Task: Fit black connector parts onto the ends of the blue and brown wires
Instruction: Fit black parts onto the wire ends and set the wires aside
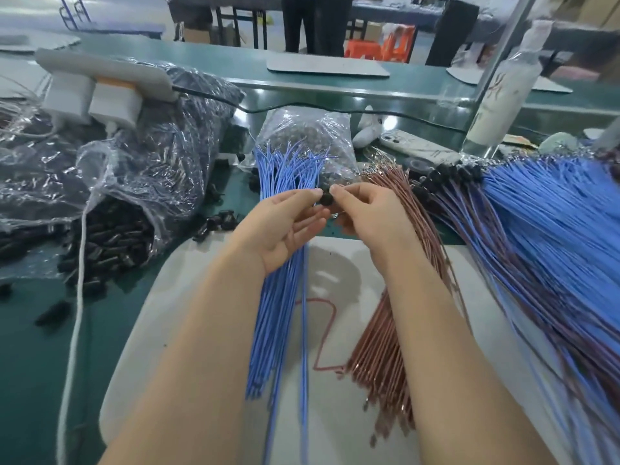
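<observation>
The black connector [327, 198] sits just above the middle of the frame, caught between the tips of both hands. The left hand [288, 226] lies palm up. Its thumb and fingers [310, 195] close on the connector's left side, and the lower fingers are loosely curled beneath. The right hand [365, 216] meets it from the right with fingers bent and drawn together, pinching the same part. Blur hides whether a wire end is already in it.

A single blue wire [304, 330] drops from under the left hand to the bottom edge. The loose blue wires [281, 297] lie in a bundle under the left wrist, running from centre to lower centre. The brown wires [385, 337] fan out just beside them, under the right forearm. One brown wire [323, 333] lies looped between the two bundles. All rest on a pale mat [188, 297] on the green desk [30, 364].

On the right of the frame, a large heap of blue and brown wires [536, 236] carries black parts on its upper ends. On the left, a clear bag [110, 229] spills black connectors, with a few loose connectors [218, 223] near the left hand.
</observation>
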Tool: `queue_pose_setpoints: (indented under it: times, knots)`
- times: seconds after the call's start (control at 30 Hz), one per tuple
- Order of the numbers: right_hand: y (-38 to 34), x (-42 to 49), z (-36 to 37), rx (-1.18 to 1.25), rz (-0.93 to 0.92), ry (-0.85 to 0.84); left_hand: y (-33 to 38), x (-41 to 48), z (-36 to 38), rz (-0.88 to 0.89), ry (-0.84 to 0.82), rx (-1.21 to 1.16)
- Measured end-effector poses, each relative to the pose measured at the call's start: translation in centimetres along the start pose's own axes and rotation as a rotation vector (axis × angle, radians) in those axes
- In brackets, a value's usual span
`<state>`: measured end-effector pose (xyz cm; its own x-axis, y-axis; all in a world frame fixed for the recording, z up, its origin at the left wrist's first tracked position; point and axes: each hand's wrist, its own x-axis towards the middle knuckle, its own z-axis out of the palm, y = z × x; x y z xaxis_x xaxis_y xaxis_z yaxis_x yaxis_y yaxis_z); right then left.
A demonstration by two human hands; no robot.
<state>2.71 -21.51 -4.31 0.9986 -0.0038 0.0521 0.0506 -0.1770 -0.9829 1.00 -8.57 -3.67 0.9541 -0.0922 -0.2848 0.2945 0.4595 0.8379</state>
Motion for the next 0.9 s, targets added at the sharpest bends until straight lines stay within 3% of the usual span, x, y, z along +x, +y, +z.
queue_pose_setpoints:
  times: [0.17,0.47,0.6,0.73,0.8,0.9]
  knots:
    - [0.2,-0.4,0.4,-0.092,-0.153,0.025,-0.2,0.1,-0.1,0.044,0.023,0.031]
    - [0.2,-1.0,1.8,-0.22,-0.366,0.125,0.1,0.2,-0.3,0.064,0.124,-0.115]
    - [0.2,-1.0,1.4,-0.424,-0.217,0.054,1.2,0.2,-1.1,0.203,0.198,-0.404]
    - [0.8,-1.6,3.3,-0.93,-0.04,-0.119,1.5,-0.1,-1.9,0.324,0.177,-0.635]
    - [0.9,-1.6,3.9,-0.984,-0.017,-0.128,1.5,-0.1,-1.7,0.338,0.154,-0.688]
    - [0.9,-1.4,3.7,-0.881,0.013,-0.112,1.4,-0.1,-1.5,0.332,0.14,-0.666]
